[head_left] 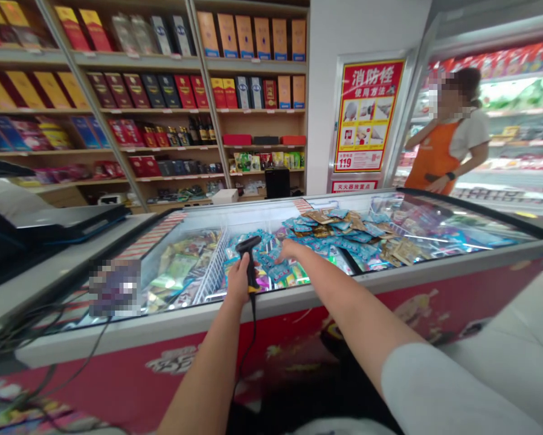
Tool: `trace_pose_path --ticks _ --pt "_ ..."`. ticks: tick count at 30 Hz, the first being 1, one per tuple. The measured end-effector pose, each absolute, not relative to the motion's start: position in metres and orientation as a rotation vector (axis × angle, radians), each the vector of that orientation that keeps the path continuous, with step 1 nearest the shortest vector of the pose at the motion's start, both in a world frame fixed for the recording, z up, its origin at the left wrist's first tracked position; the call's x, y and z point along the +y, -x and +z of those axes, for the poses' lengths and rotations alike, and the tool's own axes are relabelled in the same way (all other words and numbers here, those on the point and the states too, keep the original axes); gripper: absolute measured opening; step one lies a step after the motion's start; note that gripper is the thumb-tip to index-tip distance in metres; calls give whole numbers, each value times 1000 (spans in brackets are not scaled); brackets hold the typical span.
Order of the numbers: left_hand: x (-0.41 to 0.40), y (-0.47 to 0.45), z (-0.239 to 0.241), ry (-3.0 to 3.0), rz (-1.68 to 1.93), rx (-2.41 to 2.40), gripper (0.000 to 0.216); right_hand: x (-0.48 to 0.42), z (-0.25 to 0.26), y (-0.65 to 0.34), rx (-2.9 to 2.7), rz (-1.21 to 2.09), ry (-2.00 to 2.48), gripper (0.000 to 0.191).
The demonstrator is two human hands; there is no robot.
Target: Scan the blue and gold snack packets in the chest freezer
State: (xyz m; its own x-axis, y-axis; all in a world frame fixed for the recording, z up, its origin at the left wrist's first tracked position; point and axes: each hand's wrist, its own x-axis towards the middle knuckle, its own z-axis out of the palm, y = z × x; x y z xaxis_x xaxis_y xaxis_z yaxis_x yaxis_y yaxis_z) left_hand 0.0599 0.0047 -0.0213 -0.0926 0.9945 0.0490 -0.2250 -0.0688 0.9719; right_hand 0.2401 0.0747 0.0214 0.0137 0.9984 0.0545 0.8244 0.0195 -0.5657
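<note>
My left hand [239, 281] is wrapped round the handle of a black and yellow barcode scanner [252, 266], its head pointing up and away over the freezer. A cable hangs from the scanner's lower end. My right hand [290, 249] reaches across the freezer, fingers bent down and closed at the edge of a blue packet [275, 269]; the fingertips are partly hidden. More blue packets [359, 251] lie in a loose heap to the right, mixed with brown packets [323, 231]. Blue packets also lie beneath, near the scanner.
The chest freezer [293, 308] has a white wire divider [212, 269], with other packs to its left. Cables [40, 362] trail at the left beside the counter [72, 248]. A person in an orange apron [434, 157] stands behind the freezer at right. Shelves of boxes line the back wall.
</note>
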Motion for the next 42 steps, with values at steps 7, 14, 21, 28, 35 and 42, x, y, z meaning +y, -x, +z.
trace_pose_path --ticks 7,14,21,28,35,42 --pt "2 -63 -17 -1014 1384 1085 63 68 8 -256 -1958 412 1866 85" --pt "0 -62 -16 -1066 1334 1019 60 61 -25 -250 -1536 475 1487 74" --pt "-2 -62 -16 -1109 1243 960 60 57 -51 -249 -1278 571 1263 54" --pt "-1 -61 -17 -1125 1233 946 57 51 -46 -246 -1282 426 1376 50" --pt "3 -60 -19 -1103 1212 920 57 48 -38 -242 -1285 363 1620 36" --pt "3 -61 -18 -1094 1204 955 58 45 -35 -242 -1340 384 1646 33"
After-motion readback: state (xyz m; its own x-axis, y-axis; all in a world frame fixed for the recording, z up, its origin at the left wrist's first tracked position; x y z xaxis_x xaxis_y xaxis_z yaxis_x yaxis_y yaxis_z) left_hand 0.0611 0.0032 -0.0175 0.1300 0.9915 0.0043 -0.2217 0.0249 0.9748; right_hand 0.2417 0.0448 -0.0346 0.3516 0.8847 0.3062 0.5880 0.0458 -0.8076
